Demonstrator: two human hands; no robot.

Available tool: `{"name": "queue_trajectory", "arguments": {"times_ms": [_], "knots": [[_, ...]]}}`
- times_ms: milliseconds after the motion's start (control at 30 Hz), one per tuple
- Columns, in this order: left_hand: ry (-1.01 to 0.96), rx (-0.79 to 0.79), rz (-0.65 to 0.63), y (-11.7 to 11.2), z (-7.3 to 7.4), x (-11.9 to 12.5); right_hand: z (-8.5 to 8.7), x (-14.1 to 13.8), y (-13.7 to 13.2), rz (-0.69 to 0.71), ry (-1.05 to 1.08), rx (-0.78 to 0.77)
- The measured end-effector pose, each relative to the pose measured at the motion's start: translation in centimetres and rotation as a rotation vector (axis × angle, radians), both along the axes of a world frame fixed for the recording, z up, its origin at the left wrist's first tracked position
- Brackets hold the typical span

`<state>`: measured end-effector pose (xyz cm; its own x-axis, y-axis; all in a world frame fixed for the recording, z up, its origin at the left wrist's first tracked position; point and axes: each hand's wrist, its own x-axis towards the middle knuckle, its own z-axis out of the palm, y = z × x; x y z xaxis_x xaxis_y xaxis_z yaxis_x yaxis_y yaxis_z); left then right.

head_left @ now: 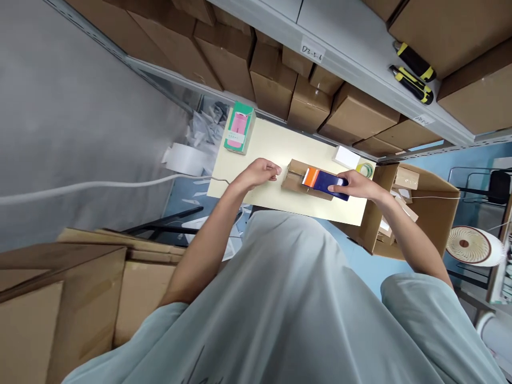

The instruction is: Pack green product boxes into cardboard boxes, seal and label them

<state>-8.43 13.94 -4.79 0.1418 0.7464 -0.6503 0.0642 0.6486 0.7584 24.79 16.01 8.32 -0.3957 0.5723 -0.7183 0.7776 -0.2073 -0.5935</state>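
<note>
My right hand (355, 184) is closed around a dark blue and orange tape dispenser (328, 183), its serrated edge facing left. The dispenser is over a small brown cardboard box (295, 181) on the pale yellow tabletop (264, 197) and covers part of its top. Just left of the box, my left hand (259, 173) is apart from it, fingers curled in together, with nothing visible in them.
On the table stand a green and pink box (239, 128), a white box (346, 157) and a tape roll (365, 169). Right of it, an open carton (434, 213) holds small boxes. Shelves with cartons (274, 74) and two box cutters (412, 84) rise behind. A white cable (120, 184) crosses left.
</note>
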Motion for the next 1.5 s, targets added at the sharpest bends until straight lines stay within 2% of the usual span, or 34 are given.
{"name": "queue_trajectory", "arguments": {"times_ms": [367, 567, 800, 900, 1033, 1200, 1300, 1400, 1500], "knots": [[-0.029, -0.057, 0.019, 0.3, -3.4, -1.0, -0.6, -2.0, 0.9, -0.004, -0.075, -0.039], [-0.059, -0.070, 0.048, 0.8, -5.3, 0.0, -1.4, -2.0, 1.3, -0.009, -0.123, -0.028], [-0.093, -0.088, -0.009, 1.1, -7.2, 1.9, -2.9, -2.6, 2.0, 0.022, -0.180, -0.022], [-0.106, -0.098, 0.014, 0.6, -7.4, 2.7, -3.0, -2.9, 2.1, 0.033, -0.187, -0.033], [-0.102, -0.070, 0.110, -0.5, -7.2, 3.1, -2.7, -3.4, 1.9, 0.036, -0.227, -0.024], [0.013, -0.095, 0.227, -1.3, -6.6, 3.2, -2.5, -3.7, 1.4, 0.017, -0.231, -0.043], [0.065, 0.025, 0.261, -2.3, -5.8, 3.2, -2.6, -3.6, 0.9, -0.001, -0.213, -0.052], [0.002, 0.162, 0.225, -4.2, -5.0, 3.7, -2.8, -3.5, 0.6, -0.017, -0.198, -0.056], [-0.105, 0.224, 0.070, -5.9, -5.0, 4.5, -3.0, -3.5, 0.6, -0.003, -0.210, -0.044]]}}
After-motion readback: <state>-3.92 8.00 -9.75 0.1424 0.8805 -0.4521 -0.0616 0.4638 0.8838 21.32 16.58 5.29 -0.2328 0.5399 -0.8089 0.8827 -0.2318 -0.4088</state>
